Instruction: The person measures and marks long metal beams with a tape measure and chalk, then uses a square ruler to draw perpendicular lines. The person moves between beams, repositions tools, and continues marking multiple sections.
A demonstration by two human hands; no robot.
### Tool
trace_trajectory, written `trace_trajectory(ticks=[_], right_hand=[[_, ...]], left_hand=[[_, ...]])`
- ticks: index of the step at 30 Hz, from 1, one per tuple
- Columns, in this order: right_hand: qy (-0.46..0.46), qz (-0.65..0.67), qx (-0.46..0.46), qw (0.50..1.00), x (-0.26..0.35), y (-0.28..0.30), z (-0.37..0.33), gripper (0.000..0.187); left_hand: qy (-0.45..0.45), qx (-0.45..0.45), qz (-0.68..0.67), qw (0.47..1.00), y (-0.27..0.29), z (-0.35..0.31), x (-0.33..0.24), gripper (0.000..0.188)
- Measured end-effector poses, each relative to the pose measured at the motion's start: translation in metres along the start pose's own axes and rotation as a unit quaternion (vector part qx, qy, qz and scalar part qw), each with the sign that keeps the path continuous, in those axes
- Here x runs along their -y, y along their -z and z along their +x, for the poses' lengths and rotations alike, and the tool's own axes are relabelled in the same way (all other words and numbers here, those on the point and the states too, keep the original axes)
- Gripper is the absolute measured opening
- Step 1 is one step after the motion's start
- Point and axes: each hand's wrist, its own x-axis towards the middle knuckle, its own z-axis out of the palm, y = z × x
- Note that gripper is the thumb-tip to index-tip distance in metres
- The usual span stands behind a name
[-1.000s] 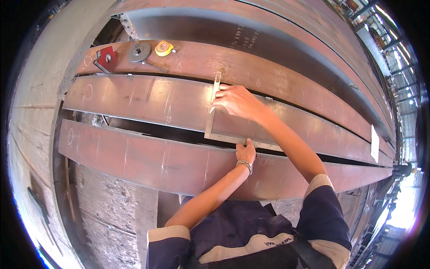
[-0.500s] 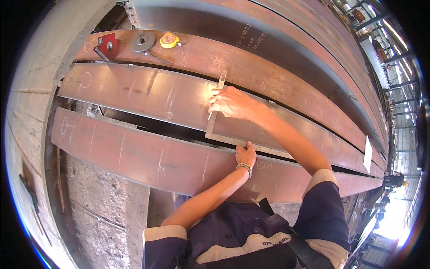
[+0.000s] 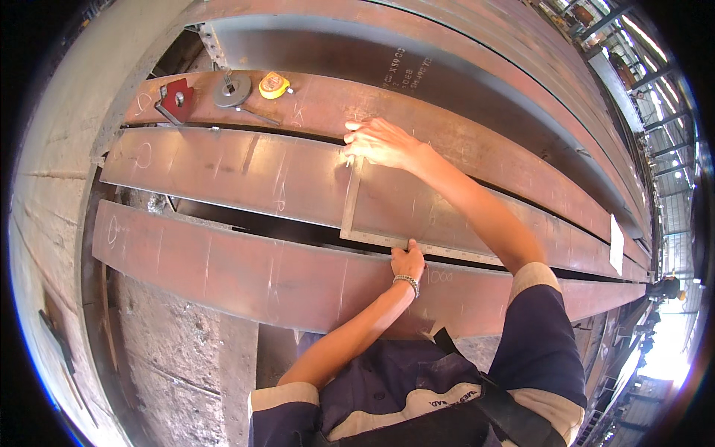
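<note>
A flat steel carpenter's square (image 3: 347, 216) lies on the middle steel plate (image 3: 216, 167). Its long leg runs along the plate's near edge, and its short leg crosses toward the far edge. My left hand (image 3: 407, 262) is closed at the long leg, a fingertip pressing on it over the gap between plates. Pinched in my right hand (image 3: 381, 143) is a thin white stick, which looks like chalk (image 3: 351, 159); its tip is beside the short leg near the far edge. My right hand hides that leg's far end.
On the far plate (image 3: 439, 127) sit a red angular metal piece (image 3: 176, 102), a grey round disc (image 3: 232, 90) and a yellow tape measure (image 3: 274, 85). A near plate (image 3: 179, 257) bears chalk lines. White paper (image 3: 617, 244) lies at right. Dark gaps separate the plates.
My right hand has slid away from me along the short leg with the chalk, now covering its far end. My left hand stays on the long leg. The whole view has shifted slightly.
</note>
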Motion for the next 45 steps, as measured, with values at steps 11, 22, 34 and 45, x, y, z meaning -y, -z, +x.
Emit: trace_trajectory(ticks=[11, 22, 34, 45], right_hand=[[-0.283, 0.068, -0.263, 0.92, 0.084, 0.06, -0.14, 0.015], [-0.483, 0.192, -0.426, 0.74, 0.169, 0.071, -0.269, 0.011], [-0.51, 0.312, -0.644, 0.478, 0.233, 0.076, -0.261, 0.027], [-0.589, 0.457, -0.486, 0.456, 0.255, -0.021, -0.162, 0.046]], left_hand=[[-0.089, 0.072, -0.041, 0.993, 0.008, -0.036, -0.025, 0.03], [-0.363, 0.153, 0.059, 0.917, 0.023, -0.106, -0.06, 0.035], [-0.601, 0.23, 0.052, 0.764, 0.098, -0.208, -0.218, 0.022], [-0.48, 0.215, 0.612, 0.591, 0.211, -0.104, -0.223, 0.035]])
